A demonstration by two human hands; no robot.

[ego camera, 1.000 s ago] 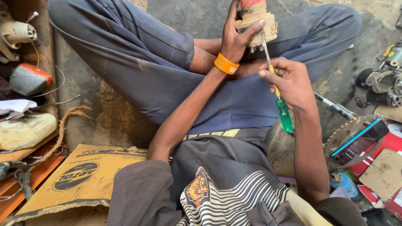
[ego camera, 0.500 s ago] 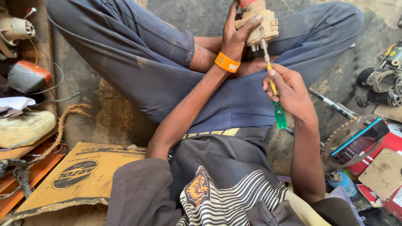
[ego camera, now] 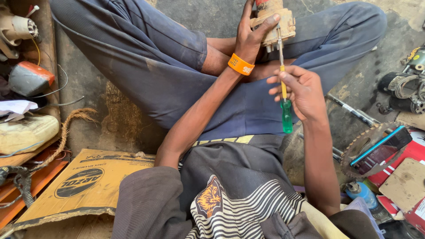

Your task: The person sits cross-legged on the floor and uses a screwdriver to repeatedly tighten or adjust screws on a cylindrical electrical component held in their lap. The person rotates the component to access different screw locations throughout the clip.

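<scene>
I sit cross-legged on the ground. My left hand [ego camera: 251, 36], with an orange band [ego camera: 241, 64] on its wrist, grips a tan, worn machine part [ego camera: 283, 22] with a red top, held over my crossed legs. My right hand [ego camera: 299, 92] holds a screwdriver [ego camera: 286, 116] with a green and yellow handle. Its metal shaft points up and its tip meets the underside of the tan part.
A flattened cardboard box [ego camera: 75, 186] lies at my left knee, beside a frayed rope [ego camera: 71, 121] and old motor parts [ego camera: 17, 26]. At right lie a saw blade [ego camera: 361, 146], a phone [ego camera: 380, 148], a metal rod [ego camera: 352, 110] and dark engine parts [ego camera: 405, 86].
My right hand has slid down and right along the screwdriver, and its fingers have turned on the handle. My left hand keeps its grip on the tan part.
</scene>
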